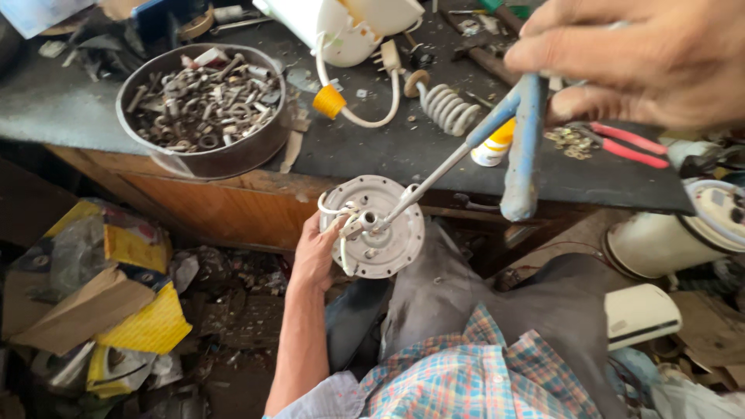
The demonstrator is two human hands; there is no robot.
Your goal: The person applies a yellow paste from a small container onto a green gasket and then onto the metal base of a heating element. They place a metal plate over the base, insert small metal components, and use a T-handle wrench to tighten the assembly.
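Left hand (314,256): fingers wrapped on the edge of a round metal plate (374,226).
Right hand (644,58): closed around blue-handled pliers (521,147), tips at the plate's centre.
Beyond the grip: metal bowl of bolts (203,109).

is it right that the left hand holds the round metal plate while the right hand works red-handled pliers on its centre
Not quite. In the head view the pliers in the right hand have blue handles; the red-handled ones lie untouched on the bench. The rest stands: the left hand holds the round metal plate, and the tips meet its centre.
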